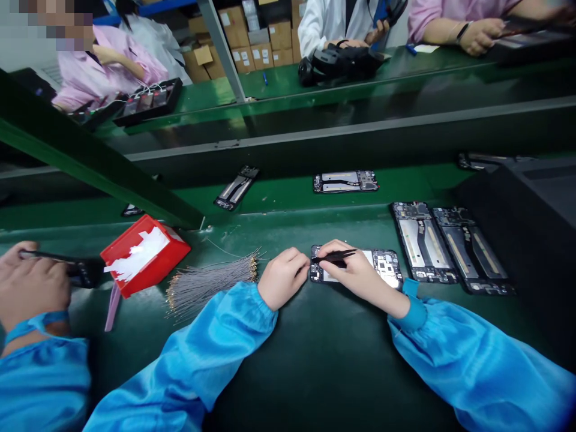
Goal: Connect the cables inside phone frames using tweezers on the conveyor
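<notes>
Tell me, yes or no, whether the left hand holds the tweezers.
No, the tweezers are in the right hand, above the opened phone.

Green workbench [333, 366], green post [103, 159] at left; grey upright [222, 51], cardboard boxes [235, 33] beyond

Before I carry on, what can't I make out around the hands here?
All in the head view:
- Left hand: its curled fingers hide whether it pinches anything.
- Tweezers: tips too small and dark against the opened phone.
- Opened phone: partly covered by the right hand.
- Co-worker's hand: cut off by the left edge.
</notes>
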The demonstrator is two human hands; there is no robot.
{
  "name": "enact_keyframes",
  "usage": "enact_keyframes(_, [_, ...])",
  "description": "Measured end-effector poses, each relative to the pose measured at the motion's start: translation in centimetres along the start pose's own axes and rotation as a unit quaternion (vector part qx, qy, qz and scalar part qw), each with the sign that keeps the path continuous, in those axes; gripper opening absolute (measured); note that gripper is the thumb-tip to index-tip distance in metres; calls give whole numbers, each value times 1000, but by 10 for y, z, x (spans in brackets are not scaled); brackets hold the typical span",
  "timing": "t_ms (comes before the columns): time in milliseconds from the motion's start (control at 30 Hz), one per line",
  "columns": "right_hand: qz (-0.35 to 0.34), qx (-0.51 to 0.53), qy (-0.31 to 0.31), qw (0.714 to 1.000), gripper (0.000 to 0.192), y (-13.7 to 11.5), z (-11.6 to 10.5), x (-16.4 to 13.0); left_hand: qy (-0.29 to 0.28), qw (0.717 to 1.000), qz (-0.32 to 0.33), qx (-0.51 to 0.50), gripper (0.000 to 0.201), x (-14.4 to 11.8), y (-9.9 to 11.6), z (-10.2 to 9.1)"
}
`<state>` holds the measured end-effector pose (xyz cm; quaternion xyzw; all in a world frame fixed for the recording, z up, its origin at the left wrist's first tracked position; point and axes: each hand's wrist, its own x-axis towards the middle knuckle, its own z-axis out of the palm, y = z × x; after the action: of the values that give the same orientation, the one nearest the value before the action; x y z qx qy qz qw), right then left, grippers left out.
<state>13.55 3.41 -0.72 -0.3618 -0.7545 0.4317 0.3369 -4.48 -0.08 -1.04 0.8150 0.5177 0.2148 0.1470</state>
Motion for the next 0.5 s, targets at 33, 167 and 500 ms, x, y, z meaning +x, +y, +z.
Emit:
enact_keyframes(33, [9,-6,12,1000,6,0,0,-1,-2,1000,4,13,15,0,1,1])
enact_keyframes(167, [46,0,25,999,8,1,-1,-3,-10,999,9,53,15,-1,3,4])
enact_keyframes(500, [54,16,22,998,8,4,0,-4,-12,997,3,74,15,-3,3,3])
